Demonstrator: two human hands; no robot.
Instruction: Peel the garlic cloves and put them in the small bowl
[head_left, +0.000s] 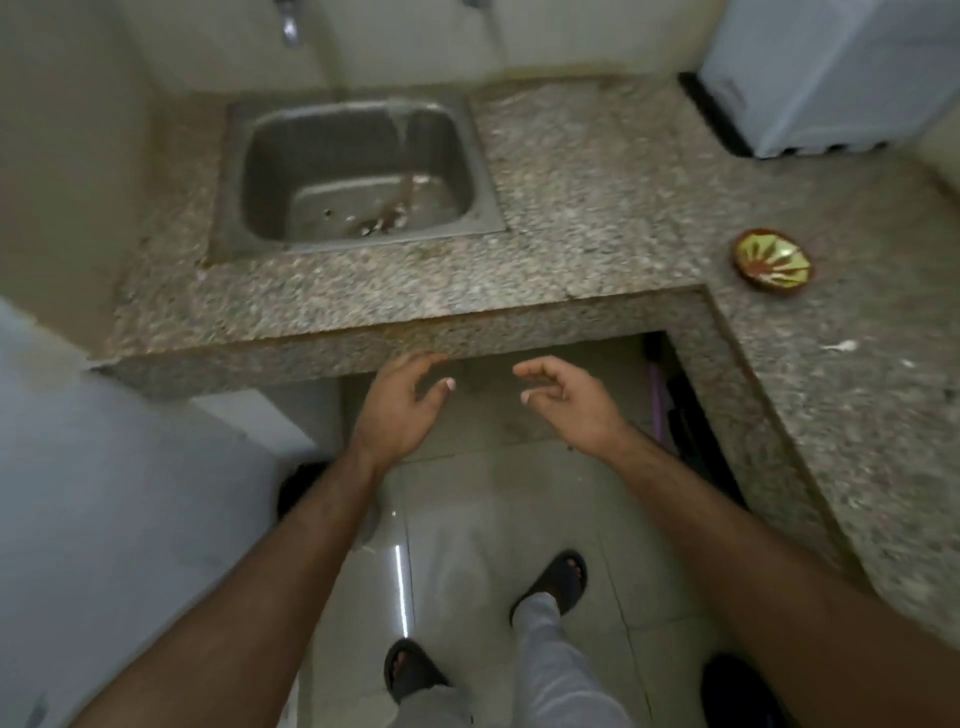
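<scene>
A small brown bowl (772, 260) with a yellow-green striped inside sits on the right wing of the granite counter (582, 171); I cannot tell what lies in it. Two small white scraps (840, 345) lie on the counter nearer to me than the bowl. My left hand (400, 402) hovers just below the counter's front edge, fingers relaxed, holding nothing. My right hand (563, 400) hangs beside it, fingers loosely curled, also empty. No garlic clove is plainly visible.
A steel sink (353, 171) is set in the counter's left part, with bits of debris near its drain and a tap (291, 26) above. A white appliance (831, 73) stands at the back right. A pale surface (104, 467) fills the left. Tiled floor and my sandalled feet lie below.
</scene>
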